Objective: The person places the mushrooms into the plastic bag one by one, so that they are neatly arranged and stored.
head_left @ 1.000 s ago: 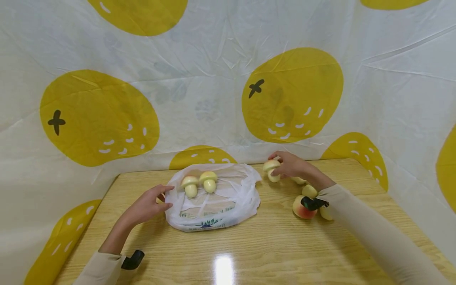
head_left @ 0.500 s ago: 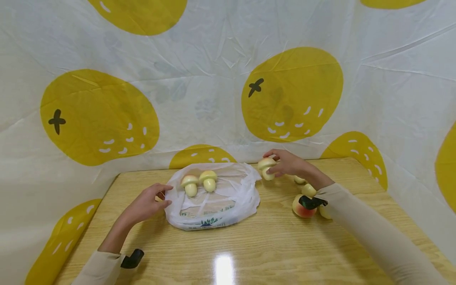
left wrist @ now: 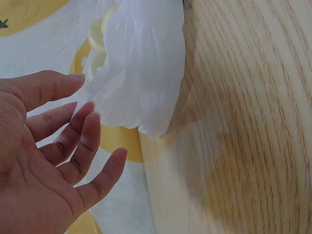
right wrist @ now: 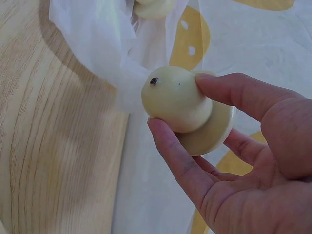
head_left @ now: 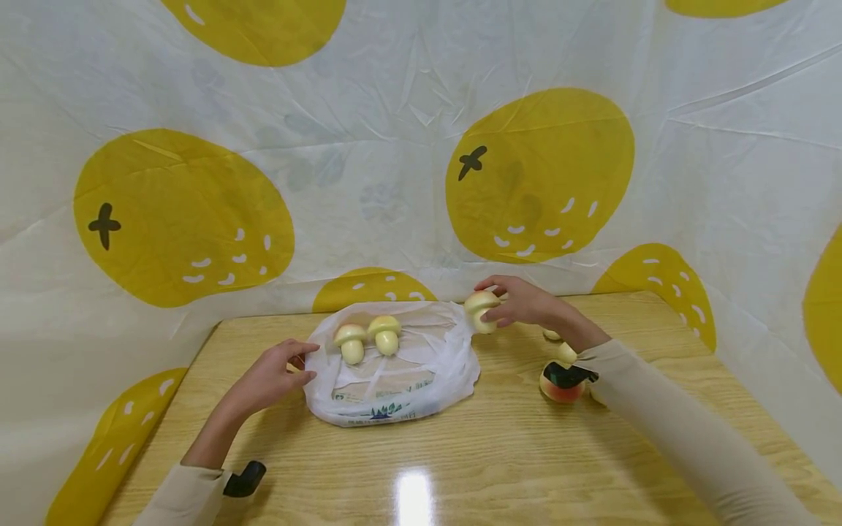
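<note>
Mushroom (head_left: 482, 312) in the head view: pinched in the right grip (head_left: 520, 301), cap up and stem down, at the far right edge of the bag (head_left: 463, 369). Cannot tell from here between touching that edge and hanging just clear. Left grip (head_left: 272, 376) at the opposite edge of the bag, relaxed, thumb and fingers well parted, tips right at the rim. Inside the bag, side by side, two more mushrooms (head_left: 384, 336). To the right on the tabletop (head_left: 500, 460), a peach (head_left: 562, 392) partly behind the black device (head_left: 567, 375) on the right wrist, with pale pieces (head_left: 567, 353) close by, partly covered by the right arm and sleeve (head_left: 697, 438). At the back, a white cloth (head_left: 375, 109) with big yellow fruit shapes.

Left wrist view: palm in sight, fingers spread and gently bent, bag edge against the fingertips. Looks more like a light touch than a clasp. Past the rim, pale rounded parts of the bagged pair.

Right wrist view: stem end toward the camera, marked by a dark spot (right wrist: 154, 81). Thumb on one side, finger on the other, parted by just the stem's width. Beyond, crumpled white bag, with part of another mushroom at the top.
</note>
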`<action>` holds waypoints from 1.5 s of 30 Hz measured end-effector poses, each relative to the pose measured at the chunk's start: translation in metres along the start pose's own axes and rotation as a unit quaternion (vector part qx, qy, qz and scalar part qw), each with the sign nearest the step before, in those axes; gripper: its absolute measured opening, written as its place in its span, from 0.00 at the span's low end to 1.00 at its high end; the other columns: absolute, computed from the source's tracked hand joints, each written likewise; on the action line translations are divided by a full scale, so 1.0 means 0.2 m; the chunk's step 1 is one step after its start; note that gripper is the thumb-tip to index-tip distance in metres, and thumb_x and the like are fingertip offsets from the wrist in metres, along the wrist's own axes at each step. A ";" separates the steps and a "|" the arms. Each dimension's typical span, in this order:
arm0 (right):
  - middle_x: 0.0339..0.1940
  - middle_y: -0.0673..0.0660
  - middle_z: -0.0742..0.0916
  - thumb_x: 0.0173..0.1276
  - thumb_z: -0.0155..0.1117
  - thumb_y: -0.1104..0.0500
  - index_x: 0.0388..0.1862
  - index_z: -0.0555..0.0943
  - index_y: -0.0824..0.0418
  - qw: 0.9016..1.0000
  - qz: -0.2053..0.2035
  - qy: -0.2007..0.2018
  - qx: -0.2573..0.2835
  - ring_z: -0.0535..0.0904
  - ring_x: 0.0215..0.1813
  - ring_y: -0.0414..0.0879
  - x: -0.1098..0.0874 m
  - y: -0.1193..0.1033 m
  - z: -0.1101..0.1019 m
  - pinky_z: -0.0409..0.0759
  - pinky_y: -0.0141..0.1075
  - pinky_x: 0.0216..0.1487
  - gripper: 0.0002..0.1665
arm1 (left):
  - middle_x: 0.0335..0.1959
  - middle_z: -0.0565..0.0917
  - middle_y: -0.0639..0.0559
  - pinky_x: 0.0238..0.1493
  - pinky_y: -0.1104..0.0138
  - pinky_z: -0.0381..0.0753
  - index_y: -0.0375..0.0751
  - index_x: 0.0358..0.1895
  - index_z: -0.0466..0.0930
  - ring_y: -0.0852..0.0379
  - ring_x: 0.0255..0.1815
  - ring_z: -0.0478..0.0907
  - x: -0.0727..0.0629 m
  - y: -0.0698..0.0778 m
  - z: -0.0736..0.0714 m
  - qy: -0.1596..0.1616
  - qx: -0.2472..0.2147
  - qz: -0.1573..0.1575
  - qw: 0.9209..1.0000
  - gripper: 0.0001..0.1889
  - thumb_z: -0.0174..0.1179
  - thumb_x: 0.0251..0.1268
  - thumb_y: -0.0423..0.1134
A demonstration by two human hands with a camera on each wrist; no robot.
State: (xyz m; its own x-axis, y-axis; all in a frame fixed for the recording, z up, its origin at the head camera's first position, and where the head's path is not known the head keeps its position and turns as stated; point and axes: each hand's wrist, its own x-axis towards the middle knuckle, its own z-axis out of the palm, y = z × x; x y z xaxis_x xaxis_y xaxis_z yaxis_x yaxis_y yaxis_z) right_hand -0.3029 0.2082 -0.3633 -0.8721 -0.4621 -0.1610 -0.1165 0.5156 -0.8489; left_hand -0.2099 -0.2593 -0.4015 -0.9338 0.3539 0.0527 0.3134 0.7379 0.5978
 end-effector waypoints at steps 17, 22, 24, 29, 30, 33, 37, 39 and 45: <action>0.62 0.71 0.75 0.66 0.73 0.63 0.71 0.71 0.62 1.000 -0.023 0.001 0.004 0.83 0.50 0.56 0.04 -0.06 0.08 0.85 0.49 0.50 0.36 | 0.44 0.79 0.46 0.46 0.58 0.82 0.26 0.63 0.77 0.52 0.45 0.78 0.00 -0.01 0.00 0.000 -0.001 0.012 1.000 0.24 0.66 0.65 0.31; 0.62 0.72 0.75 0.66 0.72 0.64 0.71 0.71 0.63 0.999 -0.030 0.002 0.010 0.83 0.50 0.56 0.05 -0.08 0.10 0.86 0.50 0.49 0.35 | 0.44 0.79 0.47 0.46 0.59 0.82 0.26 0.63 0.77 0.53 0.44 0.77 0.00 -0.01 0.00 0.001 -0.002 0.011 1.000 0.24 0.67 0.65 0.31; 0.62 0.72 0.75 0.66 0.72 0.64 0.71 0.71 0.64 0.999 -0.033 0.001 0.010 0.83 0.49 0.56 0.05 -0.09 0.11 0.86 0.50 0.49 0.35 | 0.43 0.79 0.47 0.46 0.59 0.82 0.26 0.63 0.77 0.53 0.44 0.77 0.00 -0.01 0.00 0.000 -0.002 0.010 1.000 0.24 0.67 0.65 0.31; 0.62 0.72 0.75 0.66 0.72 0.64 0.70 0.72 0.63 0.999 -0.040 0.003 0.008 0.84 0.47 0.54 0.06 -0.11 0.14 0.85 0.51 0.49 0.35 | 0.42 0.79 0.48 0.46 0.59 0.82 0.26 0.63 0.77 0.53 0.44 0.77 0.00 -0.02 0.00 0.001 0.003 0.009 1.000 0.24 0.67 0.65 0.31; 0.61 0.71 0.76 0.66 0.72 0.64 0.70 0.72 0.63 0.999 -0.041 0.004 0.009 0.84 0.47 0.53 0.07 -0.11 0.15 0.85 0.51 0.49 0.35 | 0.42 0.79 0.48 0.45 0.59 0.82 0.26 0.63 0.77 0.53 0.44 0.77 0.00 -0.02 -0.01 0.000 0.004 0.010 1.000 0.24 0.67 0.65 0.31; 0.61 0.72 0.76 0.67 0.71 0.65 0.71 0.71 0.64 0.999 -0.048 0.003 0.011 0.84 0.47 0.54 0.07 -0.12 0.16 0.84 0.54 0.50 0.35 | 0.42 0.79 0.48 0.45 0.59 0.82 0.26 0.63 0.77 0.53 0.44 0.78 0.00 -0.02 -0.01 0.001 0.006 0.012 1.000 0.24 0.67 0.65 0.30; 0.60 0.71 0.76 0.67 0.71 0.65 0.71 0.71 0.65 0.999 -0.050 0.004 0.013 0.84 0.48 0.54 0.09 -0.13 0.18 0.85 0.53 0.50 0.34 | 0.42 0.79 0.48 0.45 0.60 0.82 0.26 0.63 0.77 0.53 0.44 0.78 0.00 -0.01 -0.01 0.002 0.005 0.014 1.000 0.24 0.67 0.64 0.30; 0.60 0.71 0.76 0.66 0.71 0.66 0.70 0.71 0.64 0.999 -0.048 0.007 0.015 0.83 0.48 0.55 0.09 -0.14 0.19 0.85 0.52 0.50 0.34 | 0.42 0.79 0.48 0.45 0.59 0.82 0.26 0.63 0.77 0.53 0.44 0.78 0.00 -0.01 -0.01 0.003 0.006 0.014 1.000 0.24 0.67 0.64 0.30; 0.60 0.71 0.76 0.66 0.72 0.65 0.69 0.72 0.64 0.999 -0.040 0.013 0.023 0.83 0.48 0.55 0.12 -0.14 0.22 0.85 0.52 0.50 0.33 | 0.42 0.78 0.48 0.46 0.59 0.82 0.27 0.63 0.78 0.53 0.44 0.78 0.00 -0.01 -0.01 0.002 0.007 0.011 1.000 0.24 0.67 0.64 0.30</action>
State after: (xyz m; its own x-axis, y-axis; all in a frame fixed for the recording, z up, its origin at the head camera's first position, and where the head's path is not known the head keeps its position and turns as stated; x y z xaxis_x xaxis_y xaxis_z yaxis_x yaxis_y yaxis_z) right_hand -0.2994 0.1502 -0.3657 -0.8730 -0.4813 -0.0790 -0.1653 0.4443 -0.8805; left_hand -0.2108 -0.2615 -0.4014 -0.9274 0.3675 0.0698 0.3364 0.7376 0.5855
